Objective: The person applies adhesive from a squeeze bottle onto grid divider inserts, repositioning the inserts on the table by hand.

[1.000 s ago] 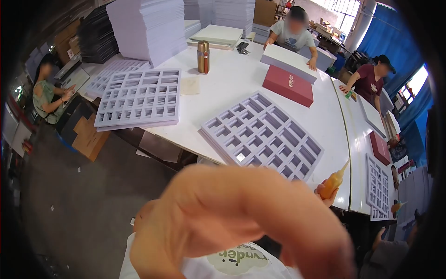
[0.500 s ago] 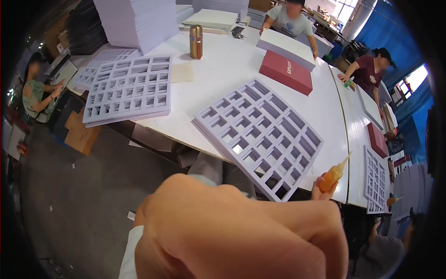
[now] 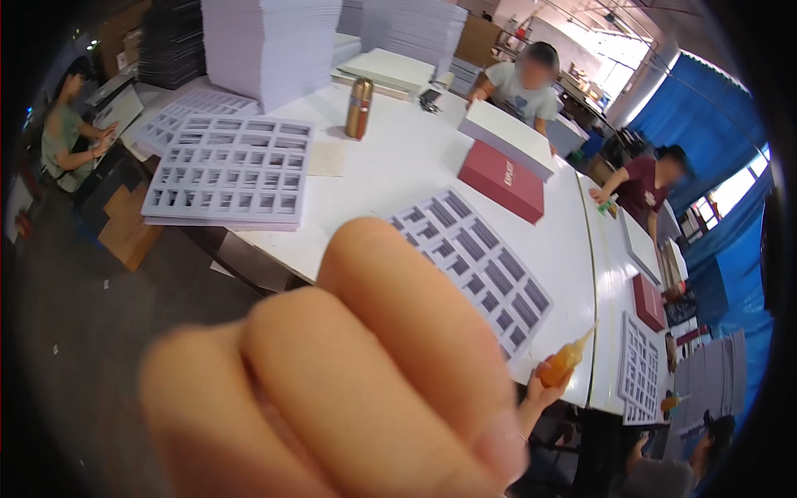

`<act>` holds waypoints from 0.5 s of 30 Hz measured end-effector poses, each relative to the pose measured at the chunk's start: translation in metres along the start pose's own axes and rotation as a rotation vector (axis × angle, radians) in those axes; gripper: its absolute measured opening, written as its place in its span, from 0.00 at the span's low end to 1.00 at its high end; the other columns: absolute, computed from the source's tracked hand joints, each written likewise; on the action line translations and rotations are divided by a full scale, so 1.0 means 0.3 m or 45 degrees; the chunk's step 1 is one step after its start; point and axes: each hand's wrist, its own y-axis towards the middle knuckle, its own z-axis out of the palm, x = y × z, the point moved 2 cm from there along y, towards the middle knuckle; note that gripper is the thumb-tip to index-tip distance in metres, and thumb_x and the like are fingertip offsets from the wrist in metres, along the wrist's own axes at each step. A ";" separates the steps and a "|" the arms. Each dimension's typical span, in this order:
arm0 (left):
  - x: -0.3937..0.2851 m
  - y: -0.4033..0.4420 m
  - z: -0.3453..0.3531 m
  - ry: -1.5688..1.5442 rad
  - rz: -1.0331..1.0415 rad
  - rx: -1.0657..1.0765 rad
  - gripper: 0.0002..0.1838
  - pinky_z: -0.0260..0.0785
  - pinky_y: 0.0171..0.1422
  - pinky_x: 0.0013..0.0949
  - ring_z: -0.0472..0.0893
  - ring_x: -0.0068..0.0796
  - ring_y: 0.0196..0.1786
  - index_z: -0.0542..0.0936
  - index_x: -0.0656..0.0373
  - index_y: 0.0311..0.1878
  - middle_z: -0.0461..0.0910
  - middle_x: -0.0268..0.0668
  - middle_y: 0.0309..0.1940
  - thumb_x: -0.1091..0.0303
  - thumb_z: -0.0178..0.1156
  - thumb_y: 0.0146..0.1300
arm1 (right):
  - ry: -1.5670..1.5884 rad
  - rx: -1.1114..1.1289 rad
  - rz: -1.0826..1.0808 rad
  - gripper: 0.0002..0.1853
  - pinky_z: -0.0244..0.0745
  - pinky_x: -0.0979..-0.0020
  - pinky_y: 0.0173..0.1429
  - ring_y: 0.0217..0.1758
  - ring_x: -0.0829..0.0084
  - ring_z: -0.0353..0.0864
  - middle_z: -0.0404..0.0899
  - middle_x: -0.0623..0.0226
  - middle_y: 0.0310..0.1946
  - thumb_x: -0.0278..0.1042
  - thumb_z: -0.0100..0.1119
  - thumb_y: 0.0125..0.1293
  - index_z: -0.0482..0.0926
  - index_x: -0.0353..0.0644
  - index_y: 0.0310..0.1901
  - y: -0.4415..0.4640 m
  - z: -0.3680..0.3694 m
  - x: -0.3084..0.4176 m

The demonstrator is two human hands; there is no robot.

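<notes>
My left hand (image 3: 357, 365) is very close to the camera, its fingers curled and pressed together; whatever it may hold is hidden. To the right and farther off, my right hand (image 3: 538, 392) is wrapped round a squeeze bottle (image 3: 564, 362) of amber liquid, its thin nozzle pointing up. Between the hands and the red box, a white compartment tray (image 3: 473, 261) lies on the white table (image 3: 382, 178), partly covered by my left hand. A red box (image 3: 503, 183) sits behind the tray.
Stacked compartment trays (image 3: 228, 170), a metallic flask (image 3: 359, 109) and tall white stacks (image 3: 270, 50) stand at left and back. One person (image 3: 523, 83) touches a white box (image 3: 508, 139); another (image 3: 643, 187) works at right. A third person (image 3: 66, 133) sits at left.
My left hand has turned and risen in view, its fingers now tightly curled and hiding more of the tray. My right hand and the bottle appear lower and farther left. The camera view has shifted.
</notes>
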 end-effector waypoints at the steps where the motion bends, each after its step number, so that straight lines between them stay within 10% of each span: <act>1: 0.003 0.046 0.004 -0.105 0.067 -0.158 0.08 0.67 0.38 0.35 0.76 0.40 0.34 0.82 0.60 0.31 0.79 0.42 0.29 0.67 0.63 0.63 | -0.015 0.026 -0.010 0.23 0.71 0.71 0.39 0.51 0.63 0.77 0.75 0.67 0.59 0.46 0.55 0.70 0.71 0.47 0.63 -0.003 0.003 -0.003; 8: -0.024 0.375 0.076 -0.725 0.836 -0.959 0.08 0.67 0.37 0.35 0.77 0.40 0.34 0.83 0.61 0.30 0.79 0.43 0.29 0.67 0.65 0.62 | 0.019 -0.045 0.028 0.24 0.72 0.68 0.42 0.55 0.61 0.75 0.74 0.63 0.59 0.45 0.56 0.70 0.70 0.44 0.64 0.021 -0.081 0.011; 15: -0.088 0.513 0.165 -0.959 1.487 -1.150 0.08 0.67 0.36 0.34 0.77 0.40 0.33 0.83 0.61 0.29 0.79 0.43 0.29 0.68 0.66 0.61 | 0.037 -0.033 0.065 0.24 0.71 0.68 0.43 0.56 0.61 0.75 0.73 0.63 0.60 0.45 0.55 0.70 0.69 0.44 0.64 0.050 -0.083 -0.009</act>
